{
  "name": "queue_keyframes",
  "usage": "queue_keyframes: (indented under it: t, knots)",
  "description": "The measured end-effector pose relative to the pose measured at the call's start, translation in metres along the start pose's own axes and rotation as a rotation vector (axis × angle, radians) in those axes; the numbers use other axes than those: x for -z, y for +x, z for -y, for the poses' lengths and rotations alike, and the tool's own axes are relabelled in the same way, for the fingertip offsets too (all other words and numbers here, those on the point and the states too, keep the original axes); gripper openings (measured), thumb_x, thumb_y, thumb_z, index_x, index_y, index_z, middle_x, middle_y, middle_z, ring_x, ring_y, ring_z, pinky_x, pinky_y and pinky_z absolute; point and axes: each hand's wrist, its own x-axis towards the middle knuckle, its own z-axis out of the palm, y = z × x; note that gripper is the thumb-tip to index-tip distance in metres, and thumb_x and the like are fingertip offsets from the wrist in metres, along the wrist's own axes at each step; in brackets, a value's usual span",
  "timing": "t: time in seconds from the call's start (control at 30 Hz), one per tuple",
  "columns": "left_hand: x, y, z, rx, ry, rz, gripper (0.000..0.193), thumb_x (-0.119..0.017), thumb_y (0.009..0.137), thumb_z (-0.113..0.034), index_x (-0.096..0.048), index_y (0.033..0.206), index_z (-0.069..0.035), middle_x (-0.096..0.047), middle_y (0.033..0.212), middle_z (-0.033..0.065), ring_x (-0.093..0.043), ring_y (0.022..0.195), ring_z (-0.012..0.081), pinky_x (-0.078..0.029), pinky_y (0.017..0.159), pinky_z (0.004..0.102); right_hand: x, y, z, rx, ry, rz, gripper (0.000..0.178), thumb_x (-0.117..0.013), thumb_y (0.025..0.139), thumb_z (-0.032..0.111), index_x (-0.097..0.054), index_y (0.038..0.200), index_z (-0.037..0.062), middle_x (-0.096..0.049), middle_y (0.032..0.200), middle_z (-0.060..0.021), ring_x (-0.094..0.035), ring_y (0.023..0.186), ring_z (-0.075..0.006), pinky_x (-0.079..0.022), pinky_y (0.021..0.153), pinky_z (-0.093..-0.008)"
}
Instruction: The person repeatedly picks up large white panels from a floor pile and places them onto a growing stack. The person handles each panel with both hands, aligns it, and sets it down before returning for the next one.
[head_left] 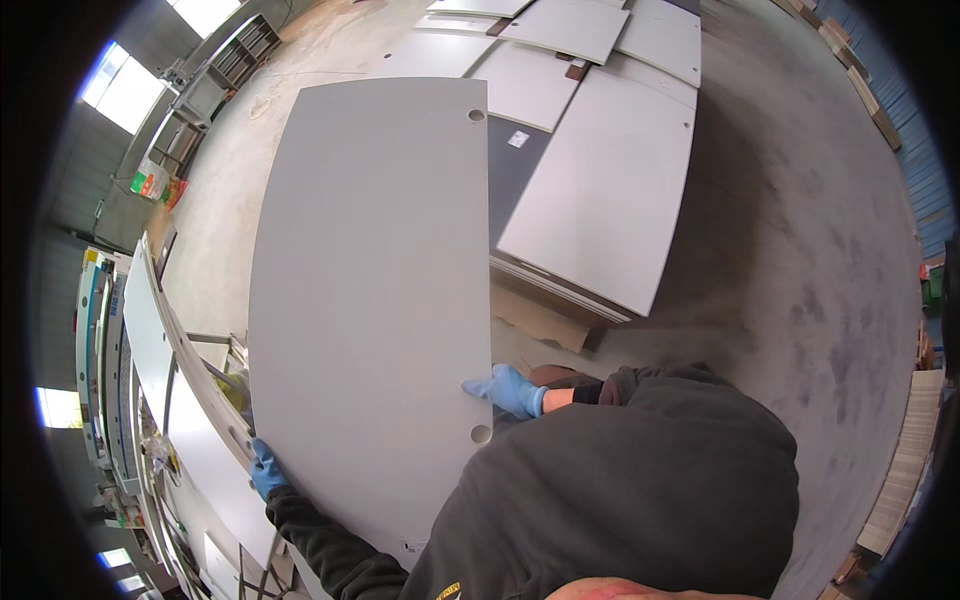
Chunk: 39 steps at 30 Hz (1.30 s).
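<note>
A large flat grey panel point(370, 290) stretches in front of me, with a round hole near its far right corner and another near its near right corner. My left hand point(266, 470), in a blue glove, holds the panel's left edge near the lower end. On the opposite edge, just beyond the near hole, my right hand point(508, 391) grips the panel, its blue-gloved fingertips lying over the top face. The fingers beneath the panel are hidden on both sides.
Light panels point(600, 190) lie stacked at the far right, partly covered by the grey one. On the left stands a workbench or rack with long white boards point(195, 410). Shelving point(215, 90) lines the far left wall. Flat stacked material point(905, 460) lies along the right side.
</note>
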Motion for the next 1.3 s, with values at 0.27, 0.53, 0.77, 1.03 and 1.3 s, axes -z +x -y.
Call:
queue_keyframes:
  t: [0.27,0.53,0.77,1.03,1.3]
  knots:
    - [-0.068,-0.183,-0.038,-0.012,0.034,0.103,0.085,-0.046,0.094,-0.078,-0.062,0.081,0.004,-0.063,0.073,0.0166,-0.056,0.07,0.0321,-0.046,0.072,0.0425,0.153,-0.134,-0.085,0.002,0.056,-0.13,0.039,-0.067,0.099,0.025,-0.067,0.118,-0.009,-0.073,0.111,-0.0143,-0.071,0.09,-0.0233,-0.057,0.08,-0.0369]
    - [-0.087,-0.281,-0.099,-0.174,0.159,0.18,0.084,-0.044,0.092,-0.078,-0.067,0.083,0.002,-0.066,0.082,0.0259,-0.062,0.08,0.0442,-0.047,0.074,0.0476,0.225,-0.224,-0.155,0.061,0.0,-0.285,0.042,-0.066,0.097,0.028,-0.069,0.114,-0.0104,-0.074,0.109,-0.0159,-0.069,0.098,-0.0241,-0.054,0.087,-0.038]
    - [-0.128,-0.288,-0.148,-0.204,0.161,0.309,0.086,-0.041,0.091,-0.08,-0.072,0.098,0.001,-0.07,0.101,0.0273,-0.065,0.099,0.046,-0.049,0.088,0.0492,0.254,-0.241,-0.165,0.076,0.041,-0.385,0.046,-0.069,0.095,0.032,-0.067,0.116,-0.0091,-0.071,0.114,-0.0148,-0.066,0.103,-0.0251,-0.053,0.086,-0.0371]
    - [-0.22,-0.27,-0.232,-0.207,0.25,0.429,0.092,-0.045,0.086,-0.082,-0.071,0.117,0.001,-0.07,0.118,0.0262,-0.064,0.114,0.0436,-0.048,0.099,0.047,0.329,-0.205,-0.153,-0.016,0.246,-0.4,0.061,-0.071,0.095,0.03,-0.054,0.132,-0.0144,-0.062,0.131,-0.02,-0.059,0.119,-0.0268,-0.049,0.098,-0.039]
    - [-0.338,-0.286,-0.383,-0.201,0.277,0.417,0.086,-0.05,0.086,-0.08,-0.073,0.094,0.002,-0.072,0.1,0.0282,-0.068,0.101,0.0412,-0.05,0.09,0.0462,0.472,-0.145,-0.074,-0.027,0.182,-0.433,0.052,-0.072,0.095,0.031,-0.063,0.118,-0.0147,-0.068,0.117,-0.0192,-0.063,0.106,-0.0265,-0.05,0.092,-0.0392]
